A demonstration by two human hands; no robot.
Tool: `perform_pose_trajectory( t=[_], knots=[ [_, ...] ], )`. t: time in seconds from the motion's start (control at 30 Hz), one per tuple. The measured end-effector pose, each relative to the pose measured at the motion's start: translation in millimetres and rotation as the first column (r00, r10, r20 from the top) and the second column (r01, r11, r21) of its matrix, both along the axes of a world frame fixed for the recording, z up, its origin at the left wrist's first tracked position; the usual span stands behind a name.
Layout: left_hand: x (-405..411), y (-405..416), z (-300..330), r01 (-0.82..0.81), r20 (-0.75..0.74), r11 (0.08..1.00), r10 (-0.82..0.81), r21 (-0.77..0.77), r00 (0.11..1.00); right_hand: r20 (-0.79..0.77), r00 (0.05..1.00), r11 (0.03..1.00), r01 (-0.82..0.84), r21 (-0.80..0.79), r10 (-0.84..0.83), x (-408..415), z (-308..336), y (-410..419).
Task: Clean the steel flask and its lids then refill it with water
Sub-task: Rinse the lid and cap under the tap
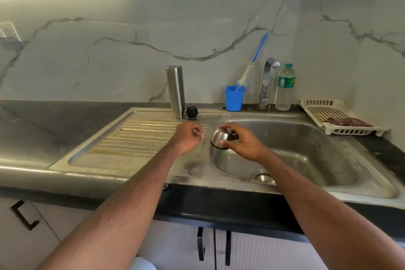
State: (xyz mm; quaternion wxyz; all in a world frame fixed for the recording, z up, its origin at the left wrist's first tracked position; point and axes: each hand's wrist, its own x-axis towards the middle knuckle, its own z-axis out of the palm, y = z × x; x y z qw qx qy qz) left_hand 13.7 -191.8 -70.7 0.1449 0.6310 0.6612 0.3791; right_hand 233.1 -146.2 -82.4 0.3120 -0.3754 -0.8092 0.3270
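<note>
Drainboard (135, 138): ribbed area bare, open to a hand from its front edge.
Drainboard back edge: upturned steel flask (175, 91) and black stopper (192, 112) just beside it stand in the way.
Basin (306, 149): open inside.
Sink back edge: blue cup (234, 98), tap (266, 85) and water bottle (284, 87) crowd it.
Counter's right end: dish rack (333, 116).

Dark counter (54, 120): inset steel sink (153, 173), blue cup (234, 98), water bottle (284, 87), white rack (333, 116).
</note>
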Motion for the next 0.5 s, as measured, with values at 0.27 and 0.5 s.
perform_pose_trajectory(
  t=[0.27,0.5],
  knots=[
    [99.3,76.5,-22.1,0.082,0.314,0.985,-0.030,-0.154,0.949,-0.073,0.921,0.922,0.376,-0.087,-0.382,72.3,-17.7,67.0],
    [169.3,145.8,-43.7,0.154,0.356,0.975,-0.089,-0.158,0.930,-0.141,0.885,0.890,0.416,-0.186,-0.443,86.8,-20.0,119.5]
  ],
)
